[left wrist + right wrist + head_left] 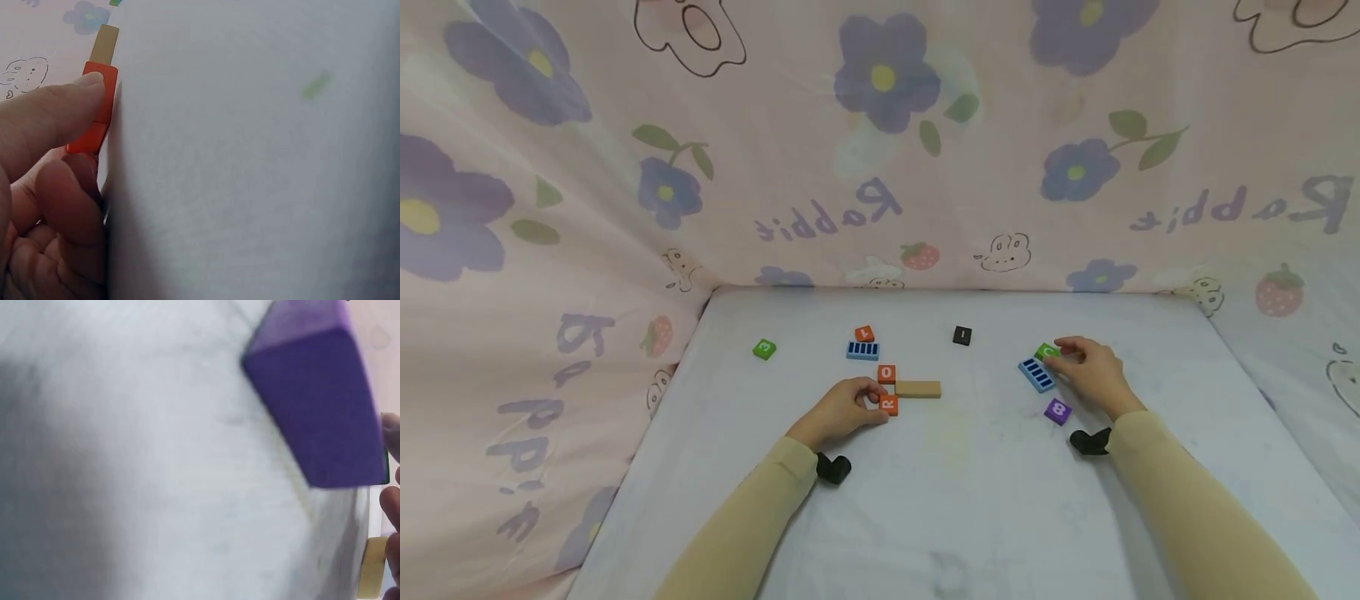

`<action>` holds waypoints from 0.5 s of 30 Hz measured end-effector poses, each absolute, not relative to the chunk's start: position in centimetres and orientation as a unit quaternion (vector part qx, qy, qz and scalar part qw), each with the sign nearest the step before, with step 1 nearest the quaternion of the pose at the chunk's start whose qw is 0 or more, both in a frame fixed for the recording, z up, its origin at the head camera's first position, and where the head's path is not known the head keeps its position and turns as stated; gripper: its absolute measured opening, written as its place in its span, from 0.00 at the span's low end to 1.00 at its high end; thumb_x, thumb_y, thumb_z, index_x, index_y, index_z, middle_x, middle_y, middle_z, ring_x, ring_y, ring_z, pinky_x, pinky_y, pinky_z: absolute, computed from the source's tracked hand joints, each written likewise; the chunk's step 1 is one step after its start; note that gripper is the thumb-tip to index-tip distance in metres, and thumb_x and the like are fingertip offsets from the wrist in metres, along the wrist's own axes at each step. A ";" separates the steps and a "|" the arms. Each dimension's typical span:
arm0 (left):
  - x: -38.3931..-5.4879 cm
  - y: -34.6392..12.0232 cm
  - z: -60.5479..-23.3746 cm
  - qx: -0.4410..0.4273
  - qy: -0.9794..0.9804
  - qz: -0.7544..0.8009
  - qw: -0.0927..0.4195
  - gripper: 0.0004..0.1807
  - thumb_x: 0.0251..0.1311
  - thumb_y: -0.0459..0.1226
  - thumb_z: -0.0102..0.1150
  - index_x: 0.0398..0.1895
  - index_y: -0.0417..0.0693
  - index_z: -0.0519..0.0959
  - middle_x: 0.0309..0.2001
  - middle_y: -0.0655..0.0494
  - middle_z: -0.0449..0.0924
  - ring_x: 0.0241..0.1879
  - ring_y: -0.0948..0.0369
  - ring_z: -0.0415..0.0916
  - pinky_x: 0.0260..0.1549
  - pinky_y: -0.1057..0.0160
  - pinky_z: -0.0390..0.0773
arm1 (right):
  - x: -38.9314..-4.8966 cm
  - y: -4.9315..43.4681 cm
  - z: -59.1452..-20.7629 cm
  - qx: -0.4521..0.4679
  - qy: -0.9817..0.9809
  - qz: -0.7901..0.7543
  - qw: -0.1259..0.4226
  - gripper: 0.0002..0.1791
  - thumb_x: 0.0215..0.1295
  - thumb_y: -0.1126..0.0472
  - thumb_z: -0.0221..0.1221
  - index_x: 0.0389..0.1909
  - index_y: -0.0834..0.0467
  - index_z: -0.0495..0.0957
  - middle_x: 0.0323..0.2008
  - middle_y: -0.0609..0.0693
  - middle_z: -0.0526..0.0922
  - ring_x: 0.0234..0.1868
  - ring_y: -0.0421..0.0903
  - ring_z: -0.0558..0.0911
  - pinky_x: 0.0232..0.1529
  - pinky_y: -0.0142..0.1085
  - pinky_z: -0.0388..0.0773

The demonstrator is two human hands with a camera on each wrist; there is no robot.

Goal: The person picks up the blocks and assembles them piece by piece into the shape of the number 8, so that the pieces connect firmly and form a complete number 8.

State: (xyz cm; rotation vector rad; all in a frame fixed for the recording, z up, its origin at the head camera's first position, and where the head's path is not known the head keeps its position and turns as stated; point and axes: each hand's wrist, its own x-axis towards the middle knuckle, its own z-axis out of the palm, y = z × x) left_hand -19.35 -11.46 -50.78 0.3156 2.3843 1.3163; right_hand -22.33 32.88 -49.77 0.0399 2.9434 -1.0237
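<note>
My left hand (pixel 871 402) rests on the white table (pixel 970 500) and pinches an orange R tile (pixel 889 406). In the left wrist view my thumb (pixel 69 106) lies on that orange tile (pixel 94 125). An orange O tile (pixel 887 373) and a tan block (pixel 917 389) lie right beside it. My right hand (pixel 1063 354) pinches a green tile (pixel 1045 352) at the far end of a blue striped tile (pixel 1037 374). A purple 8 tile (pixel 1057 411) lies just in front of that hand and fills the right wrist view as a blurred purple tile (pixel 319 406).
Further back lie a green 3 tile (pixel 763 349), an orange tile (pixel 864 333) against another blue striped tile (pixel 862 350), and a black tile (pixel 962 336). Pink flowered cloth (pixel 880 167) walls the table behind and at both sides.
</note>
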 end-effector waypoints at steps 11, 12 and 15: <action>-19.4 -11.4 -50.9 0.105 0.853 0.468 0.204 0.18 0.53 0.44 0.72 0.47 0.56 0.79 0.38 0.56 0.75 0.30 0.59 0.68 0.28 0.61 0.68 | -22.9 32.9 -50.3 0.001 0.957 -0.289 0.008 0.33 0.64 0.41 0.60 0.59 0.61 0.73 0.58 0.67 0.72 0.61 0.72 0.61 0.56 0.68 0.42; -19.3 -11.4 -50.9 0.105 0.853 0.468 0.204 0.18 0.53 0.43 0.72 0.47 0.56 0.79 0.38 0.56 0.75 0.30 0.59 0.68 0.28 0.61 0.67 | -22.9 32.8 -50.4 0.000 0.958 -0.287 0.009 0.33 0.64 0.41 0.60 0.59 0.61 0.73 0.58 0.67 0.72 0.61 0.72 0.61 0.56 0.68 0.42; -19.4 -11.5 -50.8 0.108 0.855 0.467 0.200 0.18 0.54 0.44 0.71 0.47 0.57 0.79 0.38 0.56 0.75 0.30 0.59 0.68 0.28 0.62 0.67 | -23.1 32.7 -50.4 0.001 0.958 -0.286 0.009 0.33 0.64 0.40 0.60 0.59 0.61 0.73 0.58 0.67 0.72 0.61 0.72 0.61 0.57 0.68 0.43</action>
